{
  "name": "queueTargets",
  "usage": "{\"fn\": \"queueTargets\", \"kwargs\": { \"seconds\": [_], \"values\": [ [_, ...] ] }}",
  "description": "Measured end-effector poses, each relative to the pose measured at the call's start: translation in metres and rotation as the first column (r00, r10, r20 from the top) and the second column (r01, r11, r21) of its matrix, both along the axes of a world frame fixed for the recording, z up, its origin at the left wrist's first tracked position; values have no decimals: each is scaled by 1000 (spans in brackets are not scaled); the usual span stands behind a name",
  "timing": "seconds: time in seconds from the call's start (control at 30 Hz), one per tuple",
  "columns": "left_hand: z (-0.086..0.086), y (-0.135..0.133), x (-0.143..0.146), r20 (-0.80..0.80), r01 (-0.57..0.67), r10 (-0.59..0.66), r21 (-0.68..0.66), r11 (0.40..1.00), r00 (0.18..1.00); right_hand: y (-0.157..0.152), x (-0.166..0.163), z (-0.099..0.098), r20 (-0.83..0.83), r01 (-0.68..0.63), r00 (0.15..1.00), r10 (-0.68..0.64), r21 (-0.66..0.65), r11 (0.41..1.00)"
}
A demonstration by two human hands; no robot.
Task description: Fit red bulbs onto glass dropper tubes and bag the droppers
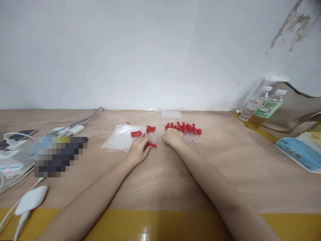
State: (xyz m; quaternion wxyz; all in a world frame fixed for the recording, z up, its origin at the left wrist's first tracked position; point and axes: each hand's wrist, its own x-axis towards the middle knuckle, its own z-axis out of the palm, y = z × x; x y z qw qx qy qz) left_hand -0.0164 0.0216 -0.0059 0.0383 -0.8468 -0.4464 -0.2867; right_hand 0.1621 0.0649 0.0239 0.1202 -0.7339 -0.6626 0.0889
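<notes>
Red rubber dropper bulbs (136, 133) lie on a stack of clear plastic bags (116, 138). My left hand (137, 150) is at the right edge of this stack, its thumb and fingers closed on a red rubber bulb (152, 145) that sticks out to the right. Just beyond are thin clear dropper tubes (157, 134), some with red bulbs (150, 129) at their far ends. My right hand (173, 136) is closed over the row of tubes; what its fingers hold is hidden. To its right lie several droppers with red bulbs (188, 128), side by side, tips toward me.
Two bottles (265, 108) and a grey-brown bag (288, 110) stand at the right, with a blue packet (298, 154) nearer. Chargers (17, 162), cables and a white puck-shaped device (31, 199) occupy the left. A small clear bag (171, 114) lies by the wall.
</notes>
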Motion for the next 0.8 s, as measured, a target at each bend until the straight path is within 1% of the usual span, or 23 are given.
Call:
{"fn": "queueTargets", "kwargs": {
  "seconds": [0.13,0.2,0.3,0.4,0.5,0.57,0.63,0.73,0.8],
  "values": [
    [6,2,-9,68,-44,39,65,997,997,5,-1,4,-17,-6,1000,4,-72,997],
    [9,5,-14,108,-96,86,99,990,990,6,-2,5,-24,-6,1000,3,-97,995],
    [12,10,-22,135,-197,183,103,975,974,6,-4,6,-34,-6,999,2,-120,993],
    [13,15,-30,115,-293,283,84,952,952,5,-7,6,-45,-15,999,9,-128,992],
    [13,19,-36,39,-377,375,60,924,926,3,-8,8,-59,-30,998,23,-126,992],
    [12,21,-39,0,-408,409,63,911,912,0,-6,9,-72,-47,997,40,-105,993],
    [13,22,-40,5,-413,414,91,906,910,-6,-1,11,-88,-79,993,73,-64,995],
    [15,18,-35,89,-372,362,157,915,928,-21,14,11,-119,-136,983,139,35,990],
    [17,12,-26,172,-306,279,156,939,945,-34,28,8,-168,-208,958,234,159,965]
  ]
}}
